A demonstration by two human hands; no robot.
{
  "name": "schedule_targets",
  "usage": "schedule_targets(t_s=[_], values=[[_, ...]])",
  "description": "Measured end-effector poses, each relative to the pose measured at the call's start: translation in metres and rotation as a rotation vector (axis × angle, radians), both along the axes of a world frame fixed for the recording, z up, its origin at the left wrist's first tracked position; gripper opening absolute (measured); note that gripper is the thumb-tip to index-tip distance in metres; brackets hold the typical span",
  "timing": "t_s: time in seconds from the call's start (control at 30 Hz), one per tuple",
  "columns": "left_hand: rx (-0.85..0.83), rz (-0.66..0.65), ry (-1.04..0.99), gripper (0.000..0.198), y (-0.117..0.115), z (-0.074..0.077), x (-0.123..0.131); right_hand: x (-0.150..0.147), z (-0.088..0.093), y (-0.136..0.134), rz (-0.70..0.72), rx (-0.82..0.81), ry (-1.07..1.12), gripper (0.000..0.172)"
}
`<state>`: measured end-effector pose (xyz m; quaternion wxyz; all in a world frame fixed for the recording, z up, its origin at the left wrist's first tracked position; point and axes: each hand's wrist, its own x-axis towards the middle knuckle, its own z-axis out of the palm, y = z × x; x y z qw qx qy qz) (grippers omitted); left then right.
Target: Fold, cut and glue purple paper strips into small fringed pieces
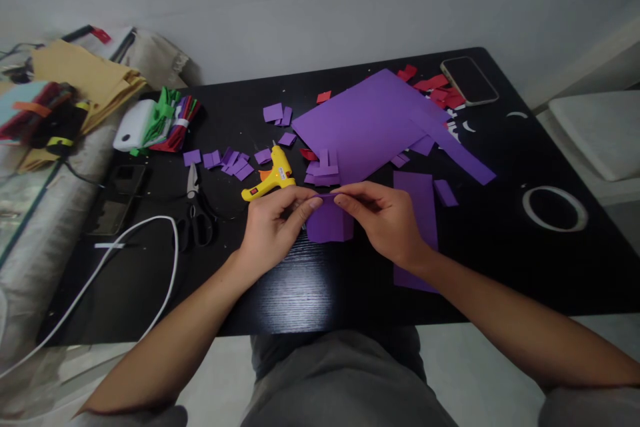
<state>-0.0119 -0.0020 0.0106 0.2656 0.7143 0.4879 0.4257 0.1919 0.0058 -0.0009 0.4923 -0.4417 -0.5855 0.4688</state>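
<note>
Between my two hands is a small folded purple paper piece (330, 225), held by its top edge over the front of the black table. My left hand (275, 217) pinches its left corner between thumb and fingers. At the right corner, my right hand (383, 213) pinches it the same way. Just behind my left hand lies a yellow glue gun (275, 173). A little stack of purple paper pieces (323, 170) sits right behind the held piece. Partly under my right forearm is a purple paper rectangle (415, 227).
A large purple sheet (365, 120) and a purple strip (460, 150) lie behind. Black scissors (196, 210), small purple squares (240, 163) and a white cable (173, 260) are at left. On the right are a phone (470, 80), red scraps (440, 90) and a white ring (555, 209).
</note>
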Motion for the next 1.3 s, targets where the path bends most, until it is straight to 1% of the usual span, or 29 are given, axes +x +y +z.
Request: schedule_targets(t_s=[0.13,0.37,0.53,0.73,0.93,1.03,1.17,1.3], values=[[0.015,-0.034,0.01,0.013,-0.0001,-0.0013,-0.0005,-0.0007,-0.0012,-0.0011,0.002,-0.021,-0.002,0.008],[0.032,-0.038,-0.022,0.01,-0.0019,0.0005,0.0031,-0.0037,-0.0039,-0.0021,0.049,-0.029,0.047,0.009],[0.057,-0.038,-0.004,0.008,-0.0033,0.0012,0.0043,-0.0056,-0.0046,-0.0039,0.06,-0.065,0.096,0.016],[0.072,-0.052,0.001,0.006,-0.0043,0.0013,0.0057,-0.0057,-0.0045,-0.0054,0.046,-0.015,0.039,0.008],[0.076,-0.086,0.02,0.007,-0.0044,-0.001,0.0041,-0.0045,-0.0041,-0.0066,0.072,-0.011,0.039,0.007],[0.048,-0.083,0.006,0.007,-0.0044,-0.003,0.0049,-0.0027,-0.0055,-0.0055,0.087,-0.006,0.0,0.01],[-0.014,-0.066,-0.045,0.01,-0.0039,-0.0045,0.0063,-0.0006,-0.0082,-0.0032,0.055,0.032,-0.069,0.011],[-0.019,-0.063,-0.077,0.009,-0.0032,-0.004,0.0059,-0.0006,-0.0077,-0.0002,0.05,-0.003,-0.007,0.013]])
